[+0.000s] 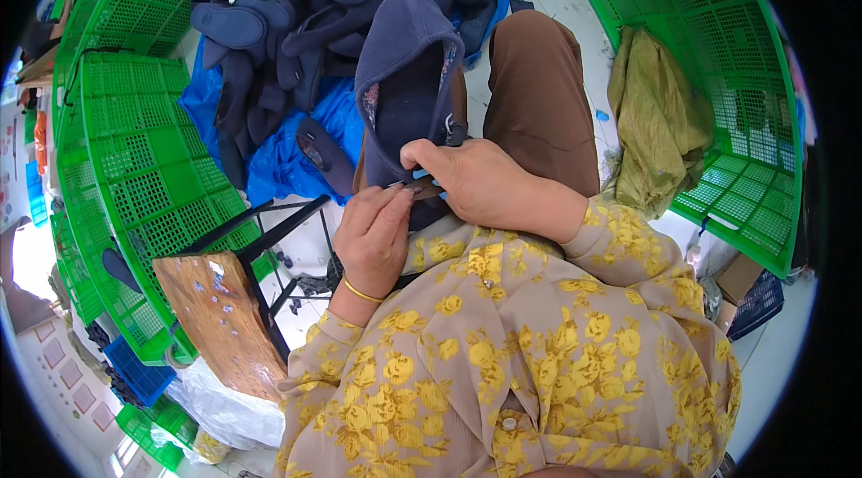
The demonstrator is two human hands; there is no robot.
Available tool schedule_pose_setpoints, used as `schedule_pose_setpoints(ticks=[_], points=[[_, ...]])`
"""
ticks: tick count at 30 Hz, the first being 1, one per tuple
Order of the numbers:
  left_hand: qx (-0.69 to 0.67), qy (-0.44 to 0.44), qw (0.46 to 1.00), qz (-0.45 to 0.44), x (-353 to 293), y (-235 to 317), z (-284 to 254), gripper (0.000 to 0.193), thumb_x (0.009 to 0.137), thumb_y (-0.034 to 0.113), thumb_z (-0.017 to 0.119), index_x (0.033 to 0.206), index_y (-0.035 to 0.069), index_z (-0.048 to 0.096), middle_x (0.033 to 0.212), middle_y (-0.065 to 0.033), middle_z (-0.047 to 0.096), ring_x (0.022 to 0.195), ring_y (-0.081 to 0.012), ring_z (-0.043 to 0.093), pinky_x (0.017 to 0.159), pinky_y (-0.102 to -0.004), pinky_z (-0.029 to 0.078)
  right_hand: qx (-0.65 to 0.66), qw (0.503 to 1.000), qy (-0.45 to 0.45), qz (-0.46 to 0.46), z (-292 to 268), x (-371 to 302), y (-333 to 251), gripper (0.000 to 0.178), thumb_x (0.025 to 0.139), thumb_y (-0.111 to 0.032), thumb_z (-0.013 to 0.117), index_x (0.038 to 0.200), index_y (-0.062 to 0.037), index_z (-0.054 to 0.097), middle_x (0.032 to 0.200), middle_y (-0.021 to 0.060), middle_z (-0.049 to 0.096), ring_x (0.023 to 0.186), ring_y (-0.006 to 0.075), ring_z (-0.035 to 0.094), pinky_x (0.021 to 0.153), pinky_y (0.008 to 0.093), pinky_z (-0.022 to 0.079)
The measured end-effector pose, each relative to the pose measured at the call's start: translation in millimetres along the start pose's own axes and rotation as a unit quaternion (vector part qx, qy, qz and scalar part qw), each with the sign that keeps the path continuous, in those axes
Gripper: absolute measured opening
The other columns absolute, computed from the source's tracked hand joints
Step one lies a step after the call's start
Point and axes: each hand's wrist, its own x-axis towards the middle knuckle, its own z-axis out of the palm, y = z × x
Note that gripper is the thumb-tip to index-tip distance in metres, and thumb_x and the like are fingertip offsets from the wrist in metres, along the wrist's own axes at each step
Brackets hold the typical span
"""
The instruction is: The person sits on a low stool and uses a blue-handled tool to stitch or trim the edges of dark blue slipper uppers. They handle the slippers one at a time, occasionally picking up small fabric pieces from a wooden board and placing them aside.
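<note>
A navy slipper [409, 38] with a patterned lining rests on my lap, its toe pointing away from me and its heel toward me. At the heel edge, the fingers of my left hand [373, 231] are pinched together. My right hand [476, 175] is closed just beside it, its thumb laid across the slipper's opening. A small greyish metal tool [426, 188] shows between the two hands; its shape is mostly hidden by my fingers. Something dark sticks up above my right knuckles, too small to name.
Ahead lies a heap of navy slippers [305, 25] on blue plastic sheeting [292, 159]. Green crates [148, 146] line the left; another green crate [718, 29] stands right, with an olive cloth [660, 114] over its edge. A wooden-topped stool [211, 316] is near my left elbow.
</note>
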Motion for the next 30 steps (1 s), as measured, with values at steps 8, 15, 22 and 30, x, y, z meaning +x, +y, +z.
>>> schedule_pose_setpoints(ticks=[8, 15, 22, 30], points=[[0.002, 0.005, 1.000, 0.010, -3.0, 3.2, 0.0, 0.021, 0.069, -0.007, 0.074, 0.088, 0.001, 0.069, 0.088, -0.0118, 0.067, 0.081, -0.0271, 0.064, 0.072, -0.0328, 0.052, 0.024, 0.994, -0.111, -0.008, -15.7, 16.0, 4.0, 0.033, 0.078, -0.004, 0.059, 0.108, -0.0172, 0.056, 0.084, 0.0083, 0.065, 0.074, 0.0327, 0.065, 0.061, 0.0425, 0.050], [-0.017, -0.003, 1.000, 0.001, -0.4, -0.2, 0.5, 0.022, 0.070, -0.004, 0.074, 0.091, 0.002, 0.068, 0.088, -0.0098, 0.065, 0.079, -0.0274, 0.063, 0.067, -0.0332, 0.051, -0.047, 0.995, 0.030, -0.078, -23.4, 13.1, -9.5, 0.025, 0.075, 0.000, 0.059, 0.096, -0.0134, 0.060, 0.100, 0.0080, 0.059, 0.080, 0.0317, 0.064, 0.065, 0.0411, 0.050], [-0.055, -0.034, 0.997, -0.033, 8.5, 1.9, -3.0, 0.020, 0.071, -0.004, 0.074, 0.089, 0.003, 0.068, 0.088, -0.0092, 0.064, 0.078, -0.0244, 0.062, 0.067, -0.0302, 0.049, 0.607, 0.777, 0.106, 0.132, -53.1, 22.4, -24.5, 0.014, 0.096, -0.008, 0.051, 0.109, -0.0127, 0.051, 0.067, 0.0002, 0.055, 0.047, 0.0067, 0.044, 0.045, 0.0244, 0.035], [-0.059, -0.045, 0.997, -0.026, 13.5, 1.1, -4.3, 0.020, 0.071, -0.004, 0.075, 0.088, 0.004, 0.068, 0.088, -0.0093, 0.064, 0.077, -0.0239, 0.060, 0.066, -0.0305, 0.048, 0.698, 0.684, 0.171, -0.122, -143.2, -4.0, 3.8, 0.026, 0.101, -0.018, 0.042, 0.122, -0.0037, 0.047, 0.070, -0.0040, 0.042, 0.057, 0.0030, 0.034, 0.052, 0.0185, 0.028]])
